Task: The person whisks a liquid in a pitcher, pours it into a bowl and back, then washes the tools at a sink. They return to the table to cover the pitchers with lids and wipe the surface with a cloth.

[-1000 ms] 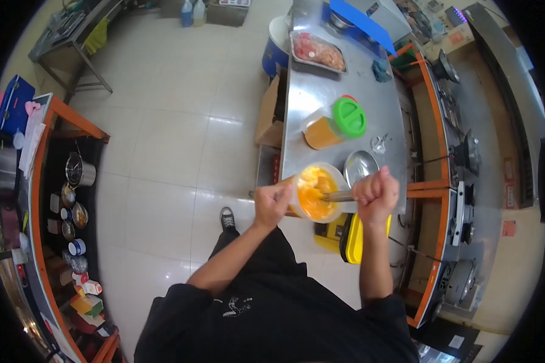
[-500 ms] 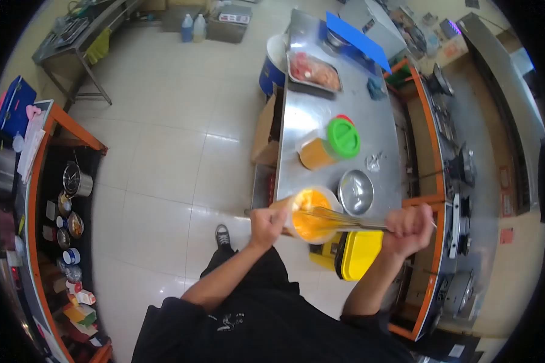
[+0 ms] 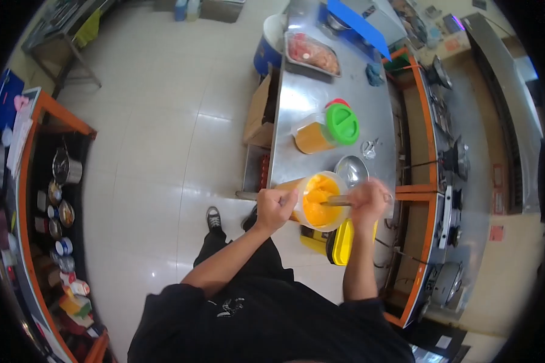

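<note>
My left hand (image 3: 276,209) is closed on the handle side of a clear plastic pitcher (image 3: 291,186), which is tilted with its mouth towards me. Bright orange-yellow liquid (image 3: 316,213), like beaten egg, fills much of it. Closed around the handle of a metal whisk (image 3: 340,200), my right hand (image 3: 369,202) is at the right of the pitcher's mouth. The whisk's wires are sunk in the liquid and mostly hidden. Just behind the mouth, a steel bowl (image 3: 352,169) sits on the metal table.
On the steel table (image 3: 290,112) stand a green-lidded pitcher (image 3: 315,138) of orange liquid and a tray of raw meat (image 3: 312,54). A yellow bin (image 3: 344,245) is below the pitcher. Stoves (image 3: 451,157) line the right; an orange-framed shelf (image 3: 27,163) stands left.
The whisk has gone deeper into the pitcher, and my right hand has moved left and closer to the mouth. The pitcher has shifted slightly up and right in view.
</note>
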The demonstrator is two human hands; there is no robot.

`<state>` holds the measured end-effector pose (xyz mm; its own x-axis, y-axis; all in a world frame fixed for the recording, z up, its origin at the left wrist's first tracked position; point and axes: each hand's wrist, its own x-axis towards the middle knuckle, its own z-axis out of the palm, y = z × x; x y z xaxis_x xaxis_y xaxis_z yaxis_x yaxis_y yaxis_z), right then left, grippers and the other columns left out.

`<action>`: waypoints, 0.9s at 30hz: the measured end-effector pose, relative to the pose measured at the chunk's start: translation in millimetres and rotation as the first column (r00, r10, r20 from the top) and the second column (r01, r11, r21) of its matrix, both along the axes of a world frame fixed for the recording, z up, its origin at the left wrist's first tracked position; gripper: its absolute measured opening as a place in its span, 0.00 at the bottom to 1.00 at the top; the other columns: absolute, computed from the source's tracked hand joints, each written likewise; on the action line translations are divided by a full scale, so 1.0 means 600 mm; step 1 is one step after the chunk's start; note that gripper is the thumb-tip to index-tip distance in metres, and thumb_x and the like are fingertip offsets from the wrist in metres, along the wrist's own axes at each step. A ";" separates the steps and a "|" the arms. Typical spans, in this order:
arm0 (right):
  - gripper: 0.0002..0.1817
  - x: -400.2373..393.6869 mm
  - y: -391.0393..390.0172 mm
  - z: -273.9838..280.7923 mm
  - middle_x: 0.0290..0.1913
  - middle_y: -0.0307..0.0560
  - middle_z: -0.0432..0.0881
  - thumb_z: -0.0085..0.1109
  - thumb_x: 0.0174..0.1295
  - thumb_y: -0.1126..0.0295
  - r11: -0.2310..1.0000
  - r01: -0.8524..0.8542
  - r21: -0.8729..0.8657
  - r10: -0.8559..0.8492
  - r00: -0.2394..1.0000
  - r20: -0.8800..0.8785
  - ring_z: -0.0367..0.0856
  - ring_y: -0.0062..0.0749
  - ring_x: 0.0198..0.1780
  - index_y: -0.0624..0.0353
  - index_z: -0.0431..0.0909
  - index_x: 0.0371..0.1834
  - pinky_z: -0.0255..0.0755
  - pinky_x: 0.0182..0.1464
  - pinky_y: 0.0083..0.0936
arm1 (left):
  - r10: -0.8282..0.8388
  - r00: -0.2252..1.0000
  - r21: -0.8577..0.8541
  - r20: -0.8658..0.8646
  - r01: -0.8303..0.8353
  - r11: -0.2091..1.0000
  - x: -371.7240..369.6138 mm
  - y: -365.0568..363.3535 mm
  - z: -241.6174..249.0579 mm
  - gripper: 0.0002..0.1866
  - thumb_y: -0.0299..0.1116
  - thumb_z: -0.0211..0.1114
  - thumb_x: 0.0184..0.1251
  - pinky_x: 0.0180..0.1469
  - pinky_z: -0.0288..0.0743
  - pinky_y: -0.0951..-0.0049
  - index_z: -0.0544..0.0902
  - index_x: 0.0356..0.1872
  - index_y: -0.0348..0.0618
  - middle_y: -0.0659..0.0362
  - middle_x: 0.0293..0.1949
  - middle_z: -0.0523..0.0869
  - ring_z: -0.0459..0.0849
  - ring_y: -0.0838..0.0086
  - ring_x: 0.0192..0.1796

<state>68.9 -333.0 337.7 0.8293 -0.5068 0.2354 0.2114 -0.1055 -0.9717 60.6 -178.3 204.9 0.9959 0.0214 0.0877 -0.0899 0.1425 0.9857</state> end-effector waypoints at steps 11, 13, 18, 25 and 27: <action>0.16 0.039 -0.027 0.046 0.12 0.28 0.56 0.48 0.65 0.68 0.980 0.116 0.162 -0.098 0.989 -0.113 0.51 0.14 0.11 0.48 0.62 0.18 0.52 0.13 0.16 | 0.047 0.997 0.024 0.065 -0.049 0.999 0.012 -0.019 -0.013 0.21 0.35 0.60 0.65 0.19 0.57 0.72 0.74 0.14 0.31 0.61 0.09 0.65 0.65 0.84 0.16; 0.17 -0.014 -0.032 0.035 0.11 0.28 0.56 0.48 0.65 0.67 0.963 0.220 0.155 -0.199 0.970 -0.139 0.52 0.15 0.11 0.48 0.61 0.16 0.52 0.13 0.17 | -0.064 0.997 0.047 -0.040 0.066 0.997 0.009 -0.019 -0.022 0.20 0.35 0.60 0.65 0.19 0.58 0.70 0.76 0.16 0.30 0.59 0.10 0.66 0.66 0.83 0.16; 0.19 0.002 -0.067 0.038 0.11 0.29 0.54 0.49 0.65 0.66 0.942 0.239 0.234 -0.241 0.970 -0.020 0.53 0.17 0.11 0.49 0.62 0.14 0.52 0.14 0.20 | -0.021 0.999 0.084 0.046 0.017 0.996 0.013 -0.022 -0.027 0.22 0.36 0.60 0.65 0.19 0.57 0.70 0.72 0.14 0.32 0.56 0.10 0.64 0.66 0.82 0.15; 0.18 -0.026 -0.102 0.059 0.11 0.34 0.56 0.50 0.64 0.67 0.945 -0.024 0.325 0.009 0.999 0.047 0.57 0.19 0.14 0.52 0.63 0.15 0.56 0.18 0.20 | -0.023 1.000 0.042 0.014 0.022 0.999 0.021 -0.024 -0.043 0.24 0.38 0.59 0.66 0.18 0.54 0.71 0.69 0.12 0.34 0.62 0.09 0.63 0.62 0.84 0.16; 0.15 -0.054 -0.098 0.039 0.13 0.35 0.58 0.50 0.65 0.68 0.998 0.048 -0.037 -0.048 0.999 -0.011 0.57 0.20 0.14 0.54 0.67 0.19 0.56 0.19 0.19 | -0.041 0.997 -0.022 -0.058 0.040 0.999 0.044 -0.029 -0.030 0.23 0.37 0.60 0.66 0.19 0.55 0.71 0.69 0.13 0.34 0.60 0.09 0.63 0.62 0.84 0.16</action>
